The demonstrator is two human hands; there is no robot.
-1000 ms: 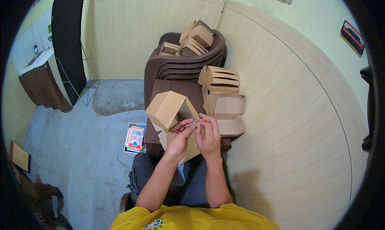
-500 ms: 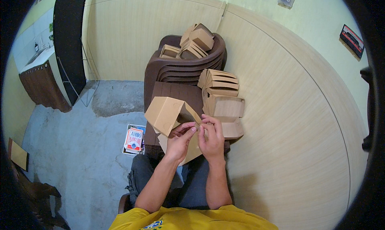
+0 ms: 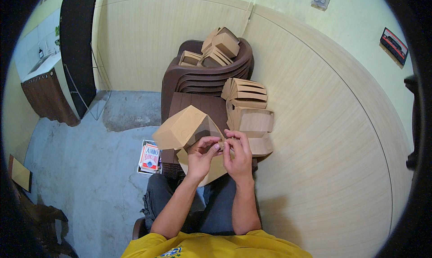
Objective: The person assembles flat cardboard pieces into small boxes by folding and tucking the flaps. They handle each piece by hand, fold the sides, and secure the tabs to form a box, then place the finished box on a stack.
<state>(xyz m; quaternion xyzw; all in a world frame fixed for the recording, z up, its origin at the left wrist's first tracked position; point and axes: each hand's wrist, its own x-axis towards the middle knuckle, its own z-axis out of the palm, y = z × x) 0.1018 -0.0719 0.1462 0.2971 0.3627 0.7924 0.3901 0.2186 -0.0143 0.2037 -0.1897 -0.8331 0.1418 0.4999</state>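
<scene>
A brown cardboard box [image 3: 182,125], partly folded, is held over my lap with its hollow side turned to the right. My left hand [image 3: 202,156] pinches its near edge between thumb and fingers. Close beside it, my right hand [image 3: 237,154] grips the same corner, and the fingertips of both hands almost meet there. The small flap between the fingers is mostly hidden. Another panel of the cardboard hangs below the hands, above my legs.
Stacked brown plastic chairs [image 3: 193,78] stand ahead, with folded cardboard boxes [image 3: 220,44] on top. More nested boxes [image 3: 245,93] lie along the seat's right side by the panelled wall [image 3: 324,136]. A small carton [image 3: 150,158] of packs sits on the floor to the left.
The box's upper part has tilted and swung left and down, showing more of its inside. Both hands stay at the same corner, with small finger shifts.
</scene>
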